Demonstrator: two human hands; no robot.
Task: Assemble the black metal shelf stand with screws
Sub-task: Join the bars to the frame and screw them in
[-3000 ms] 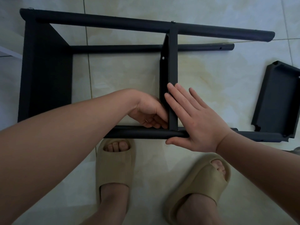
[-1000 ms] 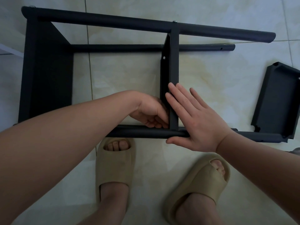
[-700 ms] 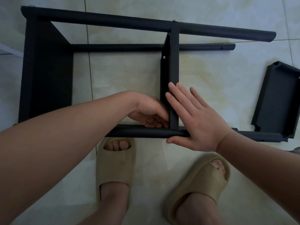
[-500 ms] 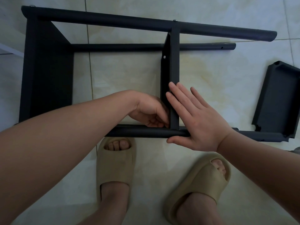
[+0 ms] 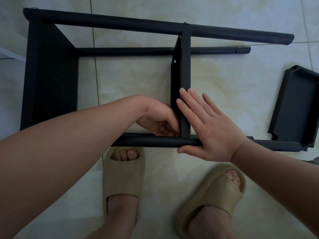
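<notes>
A view looking straight down at a pale tiled floor (image 5: 224, 87), where a partly built black metal shelf stand (image 5: 51, 75) lies on its side. Its long round tubes run left to right: one across the top of the view, a second just below it, and a third nearest the person. A wide flat panel joins the tubes at the left end. A narrower middle shelf panel (image 5: 185, 69) stands on edge between the far tube and the near tube (image 5: 155, 141), right of centre. A small silver screw head (image 5: 174, 61) shows on the left face of that panel, and another screw (image 5: 185, 23) sits where the panel meets the top tube.

The person's left hand (image 5: 158, 118) reaches in from the left and is tucked into the corner where the middle panel meets the near tube. Its fingers (image 5: 170, 130) are curled in against the panel; whether they pinch anything cannot be told, as the corner is hidden.

The right hand (image 5: 212, 128) lies flat and open, fingers (image 5: 188, 102) spread and pressed against the right side of the middle panel, with the thumb lying just below the near tube.

A separate black tray-shaped panel (image 5: 296, 107) lies on the floor at the far right, its lower corner touching the end of the near tube. Two feet in tan slide sandals (image 5: 123, 178) stand below the stand.
</notes>
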